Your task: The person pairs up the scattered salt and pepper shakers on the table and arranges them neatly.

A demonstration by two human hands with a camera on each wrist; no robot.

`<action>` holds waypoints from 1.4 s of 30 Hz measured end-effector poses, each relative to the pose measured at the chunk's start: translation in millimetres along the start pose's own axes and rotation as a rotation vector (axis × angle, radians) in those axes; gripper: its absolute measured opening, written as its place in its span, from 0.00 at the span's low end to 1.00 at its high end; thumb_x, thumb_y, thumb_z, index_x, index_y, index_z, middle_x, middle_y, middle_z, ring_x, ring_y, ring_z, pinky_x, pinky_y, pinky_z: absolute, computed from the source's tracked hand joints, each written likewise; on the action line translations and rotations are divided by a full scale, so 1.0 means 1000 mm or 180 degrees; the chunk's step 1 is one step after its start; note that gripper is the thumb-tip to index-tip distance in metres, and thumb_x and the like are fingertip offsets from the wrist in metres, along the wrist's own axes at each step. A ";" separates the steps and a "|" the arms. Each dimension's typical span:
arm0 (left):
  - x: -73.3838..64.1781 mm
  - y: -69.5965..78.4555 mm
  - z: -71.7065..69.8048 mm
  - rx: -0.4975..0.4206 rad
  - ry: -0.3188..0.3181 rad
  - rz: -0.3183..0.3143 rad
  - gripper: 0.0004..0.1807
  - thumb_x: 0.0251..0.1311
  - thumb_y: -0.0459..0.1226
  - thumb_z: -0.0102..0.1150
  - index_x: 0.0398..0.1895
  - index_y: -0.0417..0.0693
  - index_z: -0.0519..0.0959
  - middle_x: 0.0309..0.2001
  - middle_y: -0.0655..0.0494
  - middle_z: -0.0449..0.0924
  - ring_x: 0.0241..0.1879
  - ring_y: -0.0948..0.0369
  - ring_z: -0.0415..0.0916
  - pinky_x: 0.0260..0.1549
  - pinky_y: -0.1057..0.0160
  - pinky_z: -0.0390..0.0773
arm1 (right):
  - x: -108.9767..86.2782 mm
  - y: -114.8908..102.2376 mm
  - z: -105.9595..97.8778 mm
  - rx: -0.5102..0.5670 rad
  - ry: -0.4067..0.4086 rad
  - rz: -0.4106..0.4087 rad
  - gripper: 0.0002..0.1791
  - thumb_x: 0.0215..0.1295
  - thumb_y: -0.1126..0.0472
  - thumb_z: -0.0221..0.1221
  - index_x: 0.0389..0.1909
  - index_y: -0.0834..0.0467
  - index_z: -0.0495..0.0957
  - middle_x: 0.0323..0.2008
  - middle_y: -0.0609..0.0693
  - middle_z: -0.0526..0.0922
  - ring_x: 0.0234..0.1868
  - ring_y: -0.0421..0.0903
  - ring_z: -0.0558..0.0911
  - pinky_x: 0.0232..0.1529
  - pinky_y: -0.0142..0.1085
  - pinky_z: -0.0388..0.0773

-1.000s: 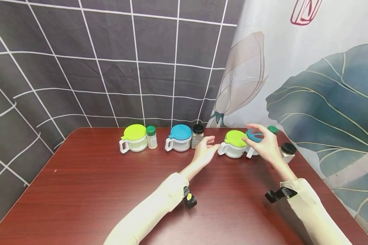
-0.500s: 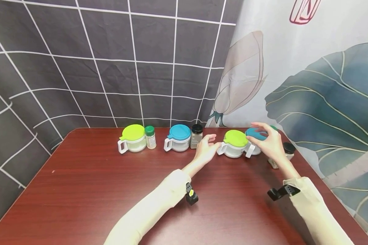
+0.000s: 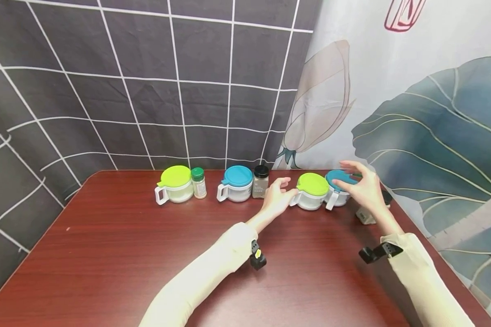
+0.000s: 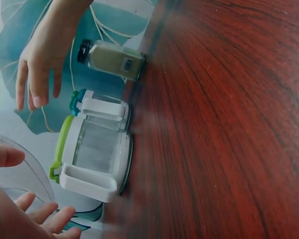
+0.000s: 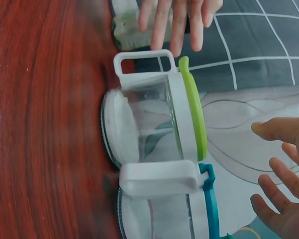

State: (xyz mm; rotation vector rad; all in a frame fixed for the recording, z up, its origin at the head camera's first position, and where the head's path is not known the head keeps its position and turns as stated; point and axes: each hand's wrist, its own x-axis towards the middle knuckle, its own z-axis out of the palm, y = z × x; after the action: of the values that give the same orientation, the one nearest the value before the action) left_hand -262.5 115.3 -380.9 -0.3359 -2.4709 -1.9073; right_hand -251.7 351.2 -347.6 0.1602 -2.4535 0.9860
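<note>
My left hand is beside the white handle of a glass seasoning jar with a lime-green lid; its fingers are spread and hold nothing. Just right of that jar stands a similar one with a blue lid. Over the blue lid's right side hovers my right hand, thumb and fingers parted around air. In the right wrist view, the fingers of the right hand show apart from both jars, and the green-lidded jar stands upright with white contents low inside.
Behind the right hand stands a black-capped spice bottle, partly covered. Further left are another blue-lidded jar with a black-capped bottle, and a green-lidded jar with a green-capped shaker. Curtains hang behind the table.
My right hand has drifted right, uncovering more of the blue lid and covering more of the spice bottles. The left hand stays by the green-lidded jar's handle. The head view shifts slightly.
</note>
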 end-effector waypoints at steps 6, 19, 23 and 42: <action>0.004 -0.001 0.000 0.0065 0.0004 -0.0004 0.24 0.58 0.38 0.61 0.58 0.44 0.75 0.58 0.41 0.77 0.55 0.46 0.78 0.55 0.58 0.76 | 0.003 0.005 -0.006 -0.0069 0.0074 -0.0037 0.30 0.51 0.61 0.71 0.57 0.59 0.76 0.53 0.59 0.80 0.44 0.33 0.77 0.50 0.23 0.76; 0.010 -0.005 0.006 0.0083 0.0030 -0.0056 0.24 0.56 0.38 0.62 0.58 0.44 0.75 0.58 0.41 0.77 0.54 0.46 0.78 0.53 0.59 0.77 | 0.005 0.016 -0.014 -0.0141 0.0062 0.0010 0.30 0.52 0.58 0.71 0.58 0.57 0.76 0.53 0.62 0.80 0.41 0.27 0.76 0.41 0.13 0.70; 0.013 -0.006 0.008 0.0102 0.0045 -0.0051 0.24 0.55 0.38 0.63 0.57 0.44 0.76 0.57 0.42 0.78 0.54 0.47 0.79 0.53 0.59 0.77 | 0.006 0.019 -0.016 -0.0205 0.0071 0.0032 0.31 0.52 0.57 0.71 0.58 0.57 0.75 0.53 0.62 0.80 0.44 0.40 0.80 0.42 0.17 0.74; 0.021 -0.006 0.011 0.0251 -0.0088 -0.0083 0.28 0.53 0.39 0.67 0.59 0.44 0.75 0.57 0.46 0.79 0.54 0.49 0.79 0.53 0.60 0.77 | 0.012 0.029 -0.032 -0.0320 -0.0114 0.0279 0.34 0.55 0.53 0.68 0.62 0.59 0.70 0.57 0.65 0.77 0.52 0.64 0.78 0.38 0.18 0.66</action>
State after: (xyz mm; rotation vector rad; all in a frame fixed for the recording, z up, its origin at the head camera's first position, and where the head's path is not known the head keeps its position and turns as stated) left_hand -282.5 128.2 -386.7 -0.3328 -2.5721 -1.8205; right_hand -257.6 394.7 -340.2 0.0369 -2.5554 0.9006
